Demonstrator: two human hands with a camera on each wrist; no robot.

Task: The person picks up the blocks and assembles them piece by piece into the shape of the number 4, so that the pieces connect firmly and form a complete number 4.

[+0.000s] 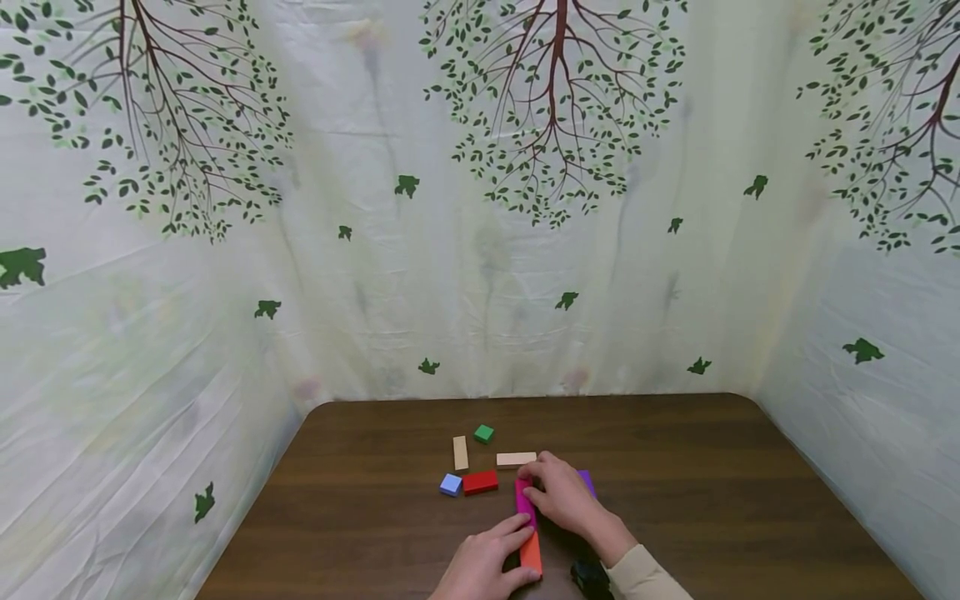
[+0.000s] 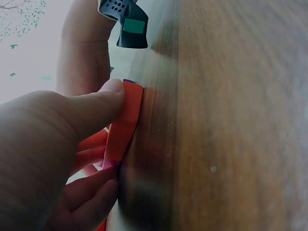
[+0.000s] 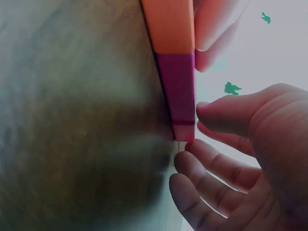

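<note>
An orange block (image 1: 530, 554) and a magenta block (image 1: 522, 500) lie end to end in a line on the table. My left hand (image 1: 483, 560) holds the orange block, thumb at its near end and fingers along its side by the magenta block. At the far end of the line, my right hand (image 1: 567, 496) has its thumb and fingertips on the magenta block. In the right wrist view a narrow pink piece (image 3: 184, 132) shows past a dark seam at that end. A purple block (image 1: 587, 481) is partly hidden behind the right hand.
Left of the hands are a red block (image 1: 480, 482) and a light blue block (image 1: 451, 485). Two pale wooden blocks, one upright in view (image 1: 461, 453) and one crosswise (image 1: 516, 459), lie farther back near a green block (image 1: 483, 433). A printed curtain (image 1: 487, 333) surrounds the brown table (image 1: 675, 467).
</note>
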